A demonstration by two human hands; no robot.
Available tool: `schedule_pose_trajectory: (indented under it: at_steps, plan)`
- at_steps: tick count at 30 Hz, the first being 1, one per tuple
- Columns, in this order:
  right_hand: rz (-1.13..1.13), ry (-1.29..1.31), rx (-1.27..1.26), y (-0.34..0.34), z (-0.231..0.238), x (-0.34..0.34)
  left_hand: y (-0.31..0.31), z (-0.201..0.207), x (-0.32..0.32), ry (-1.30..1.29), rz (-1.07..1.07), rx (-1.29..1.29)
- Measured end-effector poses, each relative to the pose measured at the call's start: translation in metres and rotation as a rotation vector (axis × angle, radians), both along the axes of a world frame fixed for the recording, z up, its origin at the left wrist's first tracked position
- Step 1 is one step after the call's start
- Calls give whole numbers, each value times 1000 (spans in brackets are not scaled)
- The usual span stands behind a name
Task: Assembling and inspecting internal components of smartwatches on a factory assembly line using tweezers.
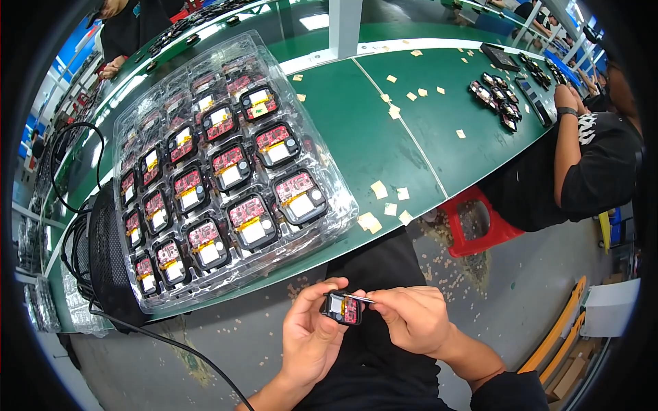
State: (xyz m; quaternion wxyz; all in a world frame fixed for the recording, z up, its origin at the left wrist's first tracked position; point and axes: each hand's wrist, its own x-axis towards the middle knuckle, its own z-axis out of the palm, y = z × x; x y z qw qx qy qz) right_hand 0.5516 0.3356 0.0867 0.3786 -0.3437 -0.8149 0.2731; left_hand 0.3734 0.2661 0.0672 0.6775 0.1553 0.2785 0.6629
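Above my lap, my left hand (310,335) grips a small device in a black square case (334,316). Its open face shows a red circuit board, a silvery-white block and a bit of yellow tape. In my right hand (416,318) is a pair of slim metal tweezers (359,298), pinched between thumb and fingers. The tips reach over the top edge of the device, and I cannot tell whether they touch it. Ahead on the left, a clear plastic tray (346,202) carries rows of similar black cases with red boards.
The green table (329,89) curves ahead, scattered with small yellowish paper squares (378,190). A black cable (171,337) hangs at the left by a black mesh bag (110,253). To the right, a co-worker (582,157) sits near a red stool (476,222) and a device cluster (497,99).
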Motion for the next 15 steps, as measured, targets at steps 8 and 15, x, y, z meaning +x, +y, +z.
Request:
schedule_pose_trajectory:
  at_steps: [8,15]
  plan:
    - [-48,-151,203,-5,-6,-2,-3,0,-2,17,-1,-73]
    - [-25,-187,251,0,1,-4,-7,0,-6,113,61,0]
